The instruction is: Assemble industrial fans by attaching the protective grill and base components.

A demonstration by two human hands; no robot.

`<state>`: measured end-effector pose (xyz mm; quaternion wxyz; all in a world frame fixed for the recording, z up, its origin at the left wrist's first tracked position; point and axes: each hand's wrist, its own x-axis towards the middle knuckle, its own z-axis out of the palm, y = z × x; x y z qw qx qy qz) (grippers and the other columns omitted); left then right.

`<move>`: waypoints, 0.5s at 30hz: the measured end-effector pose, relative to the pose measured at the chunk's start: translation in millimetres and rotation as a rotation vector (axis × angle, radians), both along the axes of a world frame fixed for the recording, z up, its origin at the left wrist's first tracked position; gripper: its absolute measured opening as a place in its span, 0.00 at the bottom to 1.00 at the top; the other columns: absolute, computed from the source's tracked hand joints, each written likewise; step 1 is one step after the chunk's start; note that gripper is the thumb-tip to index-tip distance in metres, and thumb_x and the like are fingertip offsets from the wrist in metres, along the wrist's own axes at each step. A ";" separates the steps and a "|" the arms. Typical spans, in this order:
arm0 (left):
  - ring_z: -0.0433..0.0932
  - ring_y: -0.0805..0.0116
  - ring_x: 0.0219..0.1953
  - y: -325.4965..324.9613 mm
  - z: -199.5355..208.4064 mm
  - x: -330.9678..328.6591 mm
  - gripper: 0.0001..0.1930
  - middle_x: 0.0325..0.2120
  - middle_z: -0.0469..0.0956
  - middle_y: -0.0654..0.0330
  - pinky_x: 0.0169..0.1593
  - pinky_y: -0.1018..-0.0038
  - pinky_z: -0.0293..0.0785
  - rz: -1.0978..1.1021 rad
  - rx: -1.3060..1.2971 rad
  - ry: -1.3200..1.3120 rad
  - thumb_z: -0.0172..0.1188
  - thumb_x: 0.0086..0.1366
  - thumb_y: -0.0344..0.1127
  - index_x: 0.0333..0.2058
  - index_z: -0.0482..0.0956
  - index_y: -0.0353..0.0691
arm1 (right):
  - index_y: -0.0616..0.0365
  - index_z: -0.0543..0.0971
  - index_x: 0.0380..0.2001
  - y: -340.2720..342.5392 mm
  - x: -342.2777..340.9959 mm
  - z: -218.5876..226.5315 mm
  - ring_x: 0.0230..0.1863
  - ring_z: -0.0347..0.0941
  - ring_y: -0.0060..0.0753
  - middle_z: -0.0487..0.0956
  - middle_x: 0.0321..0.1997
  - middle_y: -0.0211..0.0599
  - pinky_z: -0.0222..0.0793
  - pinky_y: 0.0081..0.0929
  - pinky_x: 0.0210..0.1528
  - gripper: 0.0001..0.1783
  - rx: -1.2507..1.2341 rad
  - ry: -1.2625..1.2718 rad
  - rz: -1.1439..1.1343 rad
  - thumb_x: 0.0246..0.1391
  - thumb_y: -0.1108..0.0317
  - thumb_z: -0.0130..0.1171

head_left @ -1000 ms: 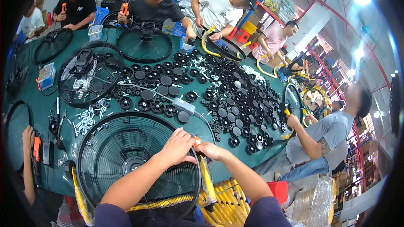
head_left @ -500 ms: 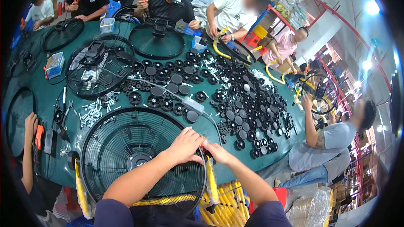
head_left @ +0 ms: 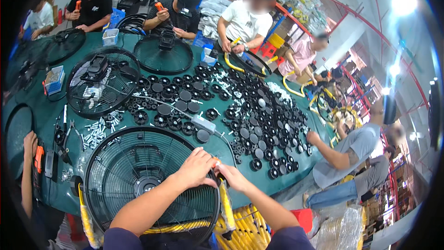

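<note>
A black round fan (head_left: 115, 157) with a wire grille leans in front of me, between yellow stand tubes (head_left: 227, 208) wrapped in clear film. My left hand (head_left: 196, 169) is at the right side of its rim, fingers bent and thumb stretched over the grille; its fingertips are partly hidden. Beside it, my right hand (head_left: 232, 177) closes around a small orange piece (head_left: 216, 162), mostly covered by fingers, near the top of the right yellow tube. What the left fingertips grip cannot be made out.
Black round knobs (head_left: 254, 138) and silver bolts (head_left: 98, 132) spread over the green table (head_left: 249, 183). A grey cable with an inline box (head_left: 203, 123) crosses them. Other fans (head_left: 102, 85) stand farther back. Pliers (head_left: 69, 134) lie left; co-workers (head_left: 245, 21) surround the table.
The view has shifted slightly, while my hands keep their place at the fan's rim. At the right, a co-worker's hand has moved from a black ring to the edge of the knob pile.
</note>
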<state>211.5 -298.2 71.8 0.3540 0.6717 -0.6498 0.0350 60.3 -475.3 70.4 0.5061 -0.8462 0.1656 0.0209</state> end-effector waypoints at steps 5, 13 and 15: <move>0.74 0.51 0.54 -0.6 -1.2 -4.3 0.41 0.42 0.78 0.54 0.70 0.52 0.58 -0.007 0.027 -0.022 0.74 0.44 0.63 0.49 0.76 0.37 | 0.64 0.79 0.44 26.2 -25.6 9.5 0.40 0.79 0.46 0.81 0.38 0.47 0.73 0.38 0.49 0.16 -0.340 -0.295 0.069 0.64 0.64 0.48; 0.73 0.52 0.55 -0.3 -4.6 2.0 0.39 0.43 0.77 0.54 0.70 0.50 0.57 -0.002 0.013 -0.001 0.75 0.45 0.62 0.49 0.77 0.39 | 0.63 0.80 0.36 -1.7 4.4 -1.9 0.36 0.75 0.35 0.80 0.33 0.40 0.71 0.34 0.42 0.22 -0.015 0.092 0.005 0.67 0.55 0.46; 0.73 0.52 0.55 -2.5 -4.5 2.7 0.40 0.44 0.77 0.54 0.70 0.50 0.57 -0.005 0.027 0.003 0.75 0.45 0.61 0.50 0.77 0.39 | 0.65 0.80 0.40 19.8 -10.3 10.8 0.37 0.75 0.37 0.80 0.34 0.40 0.71 0.34 0.45 0.19 -0.109 -0.236 0.000 0.68 0.58 0.47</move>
